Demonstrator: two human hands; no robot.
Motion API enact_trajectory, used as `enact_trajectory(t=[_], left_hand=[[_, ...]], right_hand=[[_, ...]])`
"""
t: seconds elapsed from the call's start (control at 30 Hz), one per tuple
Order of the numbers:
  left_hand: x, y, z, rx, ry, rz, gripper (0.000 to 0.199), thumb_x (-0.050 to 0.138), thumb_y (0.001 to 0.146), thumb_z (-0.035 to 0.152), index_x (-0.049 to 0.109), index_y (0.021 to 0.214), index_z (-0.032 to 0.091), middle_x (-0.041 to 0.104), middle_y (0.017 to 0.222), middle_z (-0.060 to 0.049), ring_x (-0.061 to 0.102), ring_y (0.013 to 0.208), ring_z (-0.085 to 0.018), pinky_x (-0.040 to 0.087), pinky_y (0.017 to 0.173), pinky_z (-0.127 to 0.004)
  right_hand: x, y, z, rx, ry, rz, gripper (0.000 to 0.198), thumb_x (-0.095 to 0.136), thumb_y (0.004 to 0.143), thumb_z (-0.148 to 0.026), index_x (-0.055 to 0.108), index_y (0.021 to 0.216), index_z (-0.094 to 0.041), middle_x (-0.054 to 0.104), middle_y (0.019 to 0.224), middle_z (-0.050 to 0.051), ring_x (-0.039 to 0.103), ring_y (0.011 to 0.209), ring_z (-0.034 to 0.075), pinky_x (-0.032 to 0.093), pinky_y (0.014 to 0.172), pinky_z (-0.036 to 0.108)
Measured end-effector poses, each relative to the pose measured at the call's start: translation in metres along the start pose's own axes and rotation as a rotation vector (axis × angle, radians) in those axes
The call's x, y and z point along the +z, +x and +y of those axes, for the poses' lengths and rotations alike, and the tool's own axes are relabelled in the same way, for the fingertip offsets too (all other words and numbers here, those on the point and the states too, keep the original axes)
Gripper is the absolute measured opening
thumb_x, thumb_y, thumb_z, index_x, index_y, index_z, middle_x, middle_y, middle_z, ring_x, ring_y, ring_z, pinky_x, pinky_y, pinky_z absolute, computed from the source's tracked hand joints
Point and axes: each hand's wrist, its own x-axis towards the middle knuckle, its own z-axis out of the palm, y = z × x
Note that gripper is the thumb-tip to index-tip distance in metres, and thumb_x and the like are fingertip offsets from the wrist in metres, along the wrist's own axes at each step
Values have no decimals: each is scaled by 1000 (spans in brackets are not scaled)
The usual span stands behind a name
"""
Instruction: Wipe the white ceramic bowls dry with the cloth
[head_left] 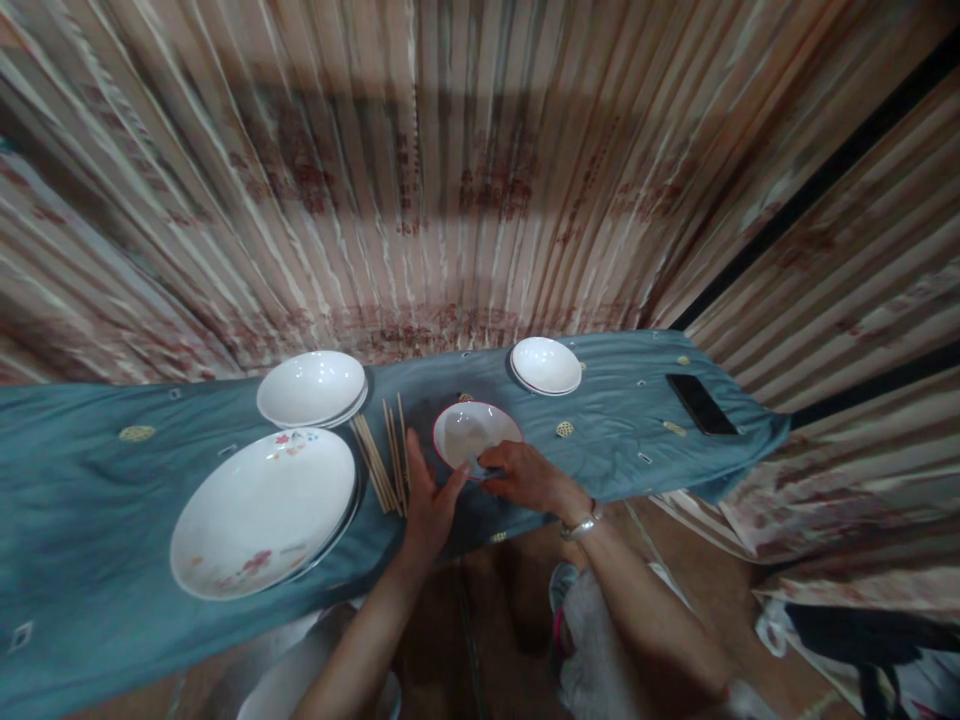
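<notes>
A white bowl with a red rim (466,430) sits near the front middle of the cloth-covered table. My right hand (529,477), with a bracelet at the wrist, is closed at the bowl's near right edge. A small greyish shape shows at its fingertips, too blurred to name. On the bowl's left side, my left hand (431,505) is open, thumb apart from the fingers and its tip close to the near rim. Just left of that hand lie several wooden chopsticks (375,465) in two loose groups.
Stacked large plates with flower prints (262,515) stand at the left, with stacked white bowls (311,388) behind them. More small white dishes (546,366) are stacked at the back right. A black phone (701,404) lies on the green tablecloth (615,440). Curtains (450,200) hang behind.
</notes>
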Motion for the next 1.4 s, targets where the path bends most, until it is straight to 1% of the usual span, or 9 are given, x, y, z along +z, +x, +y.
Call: enact_trajectory(t=[0.1,0.2,0.43,0.63,0.9,1.1,1.23,1.3,1.4], left_hand=[[-8,3,1,355,355,-31,53,68,79,33,55,129,23,42,150,-12,23,146,-31,19,118,-53],[-13,5,0,512,521,-161,24,61,84,29,67,107,23,65,124,-11,42,135,-31,20,116,-58],[-15,8,-2,546,647,-197,29,56,88,27,64,116,21,69,119,-11,52,126,-28,7,118,-58],[-10,15,1,552,638,-165,20,59,86,25,67,104,23,72,105,-9,57,118,-29,6,118,-57],[-4,25,8,493,587,-225,14,58,86,27,72,85,25,70,85,-3,63,92,-23,23,114,-54],[0,33,14,367,308,-120,15,63,80,32,72,71,26,71,78,-2,64,83,-21,34,109,-45],[-3,32,24,176,137,-30,16,66,76,38,74,74,24,70,75,-1,63,74,-19,50,82,-35],[-5,30,28,66,40,-28,20,69,73,41,74,74,22,68,70,0,61,68,-17,50,67,-28],[-4,26,30,-64,-142,-19,25,73,70,44,73,74,19,65,64,2,57,61,-14,47,60,-24]], right_hand=[[3,2,-2,-11,-31,41,2,68,80,-17,70,81,-16,70,80,5,64,81,18,41,70,25],[6,4,-1,-45,-50,91,7,68,80,-14,71,86,-16,72,83,6,65,84,19,44,73,26],[6,3,1,-76,-86,233,10,73,79,-18,67,87,-16,71,86,7,65,86,22,49,76,30],[8,-1,4,-173,-119,382,14,71,82,-19,64,93,-15,70,94,10,63,93,25,49,88,38],[12,-7,7,-199,-43,528,23,59,91,-26,64,112,-20,67,114,12,62,109,25,44,102,46],[0,-12,12,-19,214,790,31,51,94,-31,62,122,-22,65,123,11,59,115,24,47,100,40],[-3,-13,14,27,277,872,36,46,96,-32,58,127,-19,63,126,13,58,117,24,45,103,41],[-1,-14,10,1,234,870,37,45,96,-31,56,130,-20,61,129,13,56,121,25,43,105,43],[7,-15,-4,-106,88,831,37,44,97,-28,55,132,-21,57,135,13,50,126,26,41,108,46]])
